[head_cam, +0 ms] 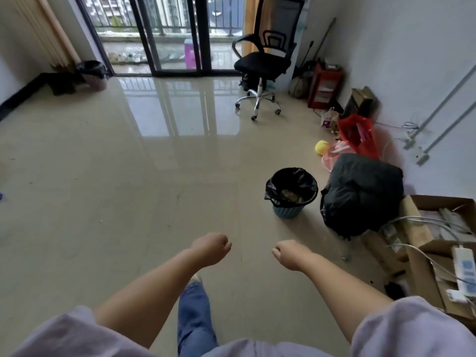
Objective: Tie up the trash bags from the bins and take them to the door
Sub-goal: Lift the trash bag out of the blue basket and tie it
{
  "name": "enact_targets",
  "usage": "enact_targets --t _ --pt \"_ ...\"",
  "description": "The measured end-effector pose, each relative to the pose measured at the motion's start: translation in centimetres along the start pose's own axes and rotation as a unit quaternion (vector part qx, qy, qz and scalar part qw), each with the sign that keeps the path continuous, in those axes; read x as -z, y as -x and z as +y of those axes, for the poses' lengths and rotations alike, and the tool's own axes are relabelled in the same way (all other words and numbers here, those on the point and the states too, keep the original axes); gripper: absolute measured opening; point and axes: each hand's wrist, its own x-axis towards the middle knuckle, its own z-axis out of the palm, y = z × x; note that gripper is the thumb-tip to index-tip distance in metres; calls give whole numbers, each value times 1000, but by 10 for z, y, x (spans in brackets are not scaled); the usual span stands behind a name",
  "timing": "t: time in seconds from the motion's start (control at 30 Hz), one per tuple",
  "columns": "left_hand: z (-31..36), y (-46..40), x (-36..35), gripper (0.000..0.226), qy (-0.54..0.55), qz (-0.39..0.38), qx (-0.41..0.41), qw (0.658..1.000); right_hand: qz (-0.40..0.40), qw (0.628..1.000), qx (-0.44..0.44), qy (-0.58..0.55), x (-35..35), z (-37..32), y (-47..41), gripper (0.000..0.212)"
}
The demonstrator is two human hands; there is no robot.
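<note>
A small blue lattice bin (288,212) stands on the floor right of centre, lined with a black trash bag (291,185) whose mouth is open, with yellowish waste inside. A large full black bag (360,194) lies just to its right. A second bin with a black liner (92,73) stands at the far left by the balcony door. My left hand (211,248) and my right hand (289,253) hang in front of me, both curled into loose fists with nothing in them, well short of the blue bin.
A black office chair (265,63) stands near the sliding glass balcony door (170,34). Along the right wall lie a red bag (358,135), a yellow toy (322,147), a red shelf (325,88) and open cardboard boxes (425,243) with cables. The glossy tiled floor stretches wide to the left.
</note>
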Motion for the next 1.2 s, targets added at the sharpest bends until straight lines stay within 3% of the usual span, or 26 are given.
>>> enact_targets --t 0.37,0.63,0.93,1.07,1.2 --pt "-36 -245 162 41 -104 -62 -105 987 39 976 -117 -178 115 -30 -164 33" --pt "24 -402 186 41 -87 -103 -149 980 67 944 -191 -260 171 43 -269 38" --pt "56 -595 119 35 -46 -174 -156 971 100 901 -258 -334 164 127 -430 34" --pt "55 -695 47 31 -37 -187 -159 969 142 873 -290 -364 114 167 -517 28" --pt "55 -779 -28 34 -25 -141 -183 973 226 842 -350 -342 44 211 -597 27"
